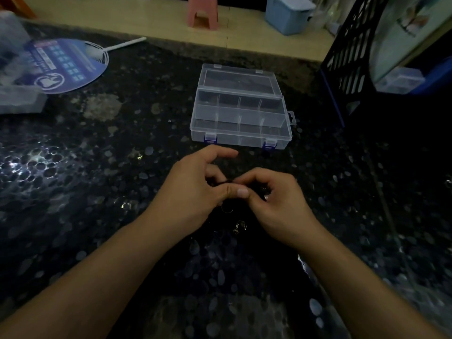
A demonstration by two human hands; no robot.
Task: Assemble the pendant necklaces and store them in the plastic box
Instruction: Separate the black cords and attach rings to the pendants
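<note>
The left hand (195, 184) and right hand (274, 199) meet fingertip to fingertip at near centre, both pinching a thin dark cord (223, 182) — probably a necklace string, though the dim light leaves it unclear. Just nearer, small gold-coloured pendant pieces (238, 226) lie on the dark speckled table (97, 192). Beyond the hands sits the clear plastic box (241, 118), lid open — its divided compartments face up. Far left lies a round blue hand fan (66, 64); a black mesh rack (349, 57) stands far right.
</note>
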